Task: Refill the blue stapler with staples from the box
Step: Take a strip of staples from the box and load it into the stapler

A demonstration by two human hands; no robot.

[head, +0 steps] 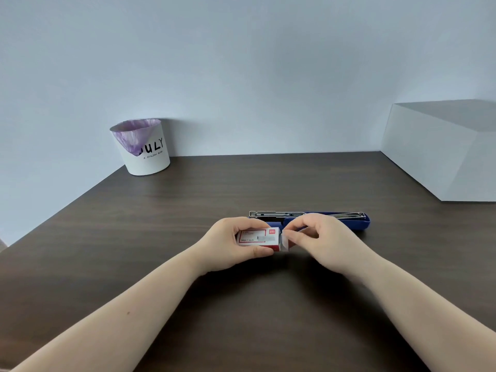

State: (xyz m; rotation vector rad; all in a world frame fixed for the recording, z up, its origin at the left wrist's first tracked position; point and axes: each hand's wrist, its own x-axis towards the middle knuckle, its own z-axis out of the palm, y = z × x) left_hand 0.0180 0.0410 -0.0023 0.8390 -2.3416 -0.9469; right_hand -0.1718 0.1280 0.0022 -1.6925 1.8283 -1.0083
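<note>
**Hands at the staple box, stapler open behind**

Two bare forearms reach in from the bottom edge across a dark wood-grain desk (107,237) and meet near its middle.

The left hand (230,245) holds a small red and white box (259,238) just above the desk. Its thumb presses the near side of the box and its fingers curl over the far side, so the hand is clamped on it. The printed top faces up.

The right hand (319,237) is at the box's right end. Its thumb and forefinger are pinched together on a pale flap (285,241) that stands out from that end. The other fingers are loosely curled.

Just behind both hands lies the blue stapler (357,224), long side across the view, resting on the desk. It is swung open, with its metal staple rail (271,214) showing along the far edge. The right hand covers its middle; whether the knuckles touch it cannot be told.

Far left, against the wall, stands a white bin (150,157) with a purple liner. At the far right sits a plain white block (440,162).
</note>
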